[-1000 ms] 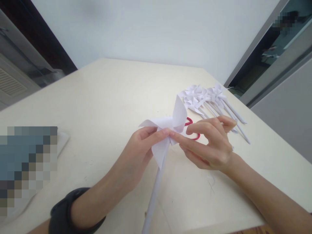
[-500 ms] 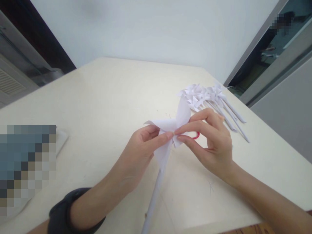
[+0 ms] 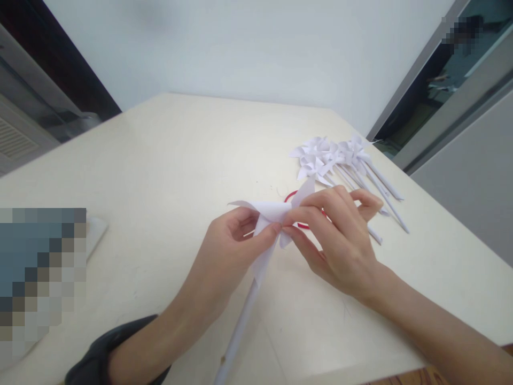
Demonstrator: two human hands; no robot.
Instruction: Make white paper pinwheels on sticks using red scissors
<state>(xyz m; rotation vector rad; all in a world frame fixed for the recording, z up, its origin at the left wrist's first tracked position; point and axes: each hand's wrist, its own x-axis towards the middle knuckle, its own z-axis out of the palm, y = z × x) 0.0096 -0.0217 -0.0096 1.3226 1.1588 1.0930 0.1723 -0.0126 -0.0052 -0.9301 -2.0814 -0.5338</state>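
Note:
A white paper pinwheel [image 3: 269,210] is between my hands, its rolled paper stick [image 3: 239,329] slanting down toward the table's near edge. My left hand [image 3: 236,243] grips the pinwheel's left side, with the thumb pressed near its centre. Thumb and fingers of my right hand [image 3: 336,240] pinch at the centre from the other side; anything small between those fingertips is hidden. Red scissor-like handle loops [image 3: 304,225] show partly behind the pinwheel and my right fingers.
Several finished white pinwheels [image 3: 316,158] with paper sticks lie at the back right of the cream table [image 3: 192,144]. At left is a pixelated flat item [image 3: 36,256]. Behind the glass at upper right, a person [image 3: 460,37] is partly visible.
Both hands and the pinwheel have shifted slightly left. The pinwheel's upper right blade has tipped lower, and more of the red loops shows. My right fingers have bunched closer at the centre.

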